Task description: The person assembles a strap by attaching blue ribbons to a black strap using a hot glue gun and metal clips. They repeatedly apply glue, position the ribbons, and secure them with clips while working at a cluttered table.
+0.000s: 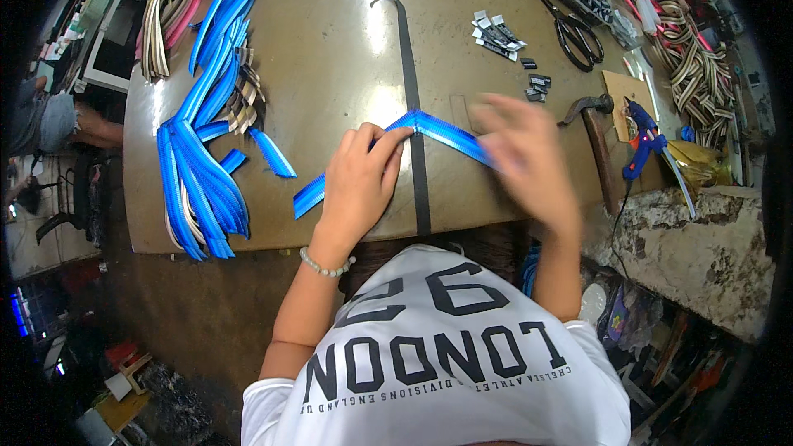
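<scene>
A blue ribbed strap (444, 133) lies on the brown worktable (330, 49), folded into a shallow peak near the front edge. My left hand (360, 179) presses flat on its left leg, fingertips at the fold. My right hand (524, 158) is blurred over the strap's right leg, fingers spread; whether it grips the strap cannot be told. A long black strip (410, 83) runs from the far middle of the table toward me, passing under the blue fold.
A pile of blue straps (198, 157) lies at the left. Beige and pink straps (169, 21) sit far left. Scissors (576, 31), small black clips (498, 35), a hammer (596, 136) and a blue glue gun (644, 136) lie right. Striped straps (698, 66) are heaped far right.
</scene>
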The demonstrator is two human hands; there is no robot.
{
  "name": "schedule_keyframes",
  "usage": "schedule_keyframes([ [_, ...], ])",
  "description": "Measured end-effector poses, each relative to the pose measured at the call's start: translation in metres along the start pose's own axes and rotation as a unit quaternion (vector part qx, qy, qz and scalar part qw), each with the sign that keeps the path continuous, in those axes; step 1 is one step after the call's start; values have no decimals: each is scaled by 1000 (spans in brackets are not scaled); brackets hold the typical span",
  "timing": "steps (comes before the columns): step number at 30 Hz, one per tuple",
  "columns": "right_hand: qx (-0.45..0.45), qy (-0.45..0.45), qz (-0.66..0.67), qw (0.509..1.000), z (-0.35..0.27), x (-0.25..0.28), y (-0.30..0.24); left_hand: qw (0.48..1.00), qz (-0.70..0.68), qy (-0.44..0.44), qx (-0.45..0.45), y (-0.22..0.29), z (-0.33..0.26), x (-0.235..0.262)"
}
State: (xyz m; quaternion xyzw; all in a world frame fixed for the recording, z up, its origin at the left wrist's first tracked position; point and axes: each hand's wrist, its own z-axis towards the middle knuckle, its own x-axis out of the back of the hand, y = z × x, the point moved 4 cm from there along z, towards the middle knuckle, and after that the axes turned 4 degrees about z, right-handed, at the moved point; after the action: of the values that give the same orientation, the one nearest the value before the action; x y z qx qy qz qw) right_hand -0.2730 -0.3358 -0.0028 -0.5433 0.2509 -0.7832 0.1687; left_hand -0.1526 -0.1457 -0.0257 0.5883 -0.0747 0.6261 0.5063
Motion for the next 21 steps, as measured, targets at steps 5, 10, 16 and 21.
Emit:
schedule_keyframes([
  [5, -408, 514, -201, 727, -129, 129, 153, 1000, -1, 5, 4, -5, -4, -4],
  [10, -415, 324, -74, 847, -98, 144, 205, 1000, -25, 17, -4, -7, 0, -2],
  [16, -219, 164, 121, 954, 7, 80, 44, 998, -42, 36, 7, -11, -1, -4],
  [21, -81, -48, 71, 993, 54, 11, -1, 998, -56, 39, 17, -11, 0, -3],
])
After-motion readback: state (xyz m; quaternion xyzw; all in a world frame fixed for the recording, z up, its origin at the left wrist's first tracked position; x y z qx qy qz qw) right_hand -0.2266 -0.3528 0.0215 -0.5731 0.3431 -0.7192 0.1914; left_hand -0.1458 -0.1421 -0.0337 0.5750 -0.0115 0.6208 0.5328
